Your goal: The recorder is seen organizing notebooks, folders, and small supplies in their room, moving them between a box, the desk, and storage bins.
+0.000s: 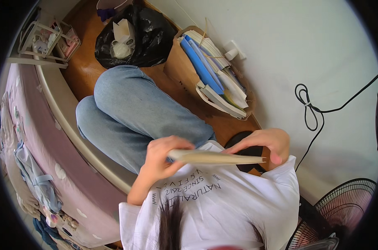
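Note:
A book [214, 157] with cream page edges is held edge-up in front of my white T-shirt; its left end is blurred. My left hand [162, 154] grips that end, fingers over the far side and thumb on the near side. At the other end, my right hand [267, 143] arches around the corner with thumb and fingers apart. Its fingertips meet the book's far side, or lie just behind it; I cannot tell which. Beyond my bent knees stands a brown paper bag [179, 65] packed with books, papers and a blue folder [196, 64].
A black plastic bag [154, 34] holding an opened white box [123, 31] sits on the wooden floor. The bed [92, 200] runs along my left. A fan [342, 206] stands at lower right, with a black cable [320, 125] along the wall. A white cart [45, 40] is at upper left.

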Motion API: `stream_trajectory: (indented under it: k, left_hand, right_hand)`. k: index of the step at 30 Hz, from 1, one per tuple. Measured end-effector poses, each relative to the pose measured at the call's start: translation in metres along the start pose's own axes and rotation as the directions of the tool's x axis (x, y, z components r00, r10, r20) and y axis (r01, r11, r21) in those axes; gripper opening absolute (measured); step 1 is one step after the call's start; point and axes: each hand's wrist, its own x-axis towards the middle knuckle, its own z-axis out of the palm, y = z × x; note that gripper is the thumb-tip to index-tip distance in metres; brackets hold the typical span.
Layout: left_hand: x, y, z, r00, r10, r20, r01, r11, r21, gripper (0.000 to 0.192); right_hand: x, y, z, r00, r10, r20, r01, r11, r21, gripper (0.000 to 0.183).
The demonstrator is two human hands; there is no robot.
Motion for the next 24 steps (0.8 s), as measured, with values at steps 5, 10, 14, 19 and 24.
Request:
stream_trajectory:
  k: [5, 10, 14, 19, 24]
  left_hand:
    - [0.07, 0.011, 0.042, 0.993, 0.07, 0.092, -0.082, 0.986, 0.142, 0.033]
    - [0.113, 0.0, 0.032, 0.88, -0.088, 0.467, -0.151, 0.88, 0.45, 0.06]
    - [0.146, -0.037, 0.025, 0.819, -0.349, 0.456, -0.195, 0.578, 0.792, 0.068]
    - [0.181, -0.104, 0.097, 0.85, -0.209, 0.483, -0.404, 0.33, 0.853, 0.076]
    - [0.186, -0.167, 0.135, 0.828, -0.092, 0.553, -0.395, 0.604, 0.692, 0.073]
  right_hand:
    - [-0.013, -0.032, 0.026, 0.738, 0.394, -0.548, -0.6, 0.754, -0.267, 0.056]
    - [-0.059, -0.03, 0.04, 0.362, 0.041, -0.931, -0.665, 0.712, -0.227, 0.027]
    - [-0.091, -0.046, 0.046, 0.286, -0.327, -0.901, -0.678, 0.596, -0.431, 0.026]
    - [-0.09, -0.009, 0.033, -0.075, -0.431, -0.899, -0.778, 0.59, -0.218, 0.024]
    - [-0.096, 0.038, -0.003, -0.184, -0.378, -0.908, -0.712, 0.688, -0.142, 0.024]
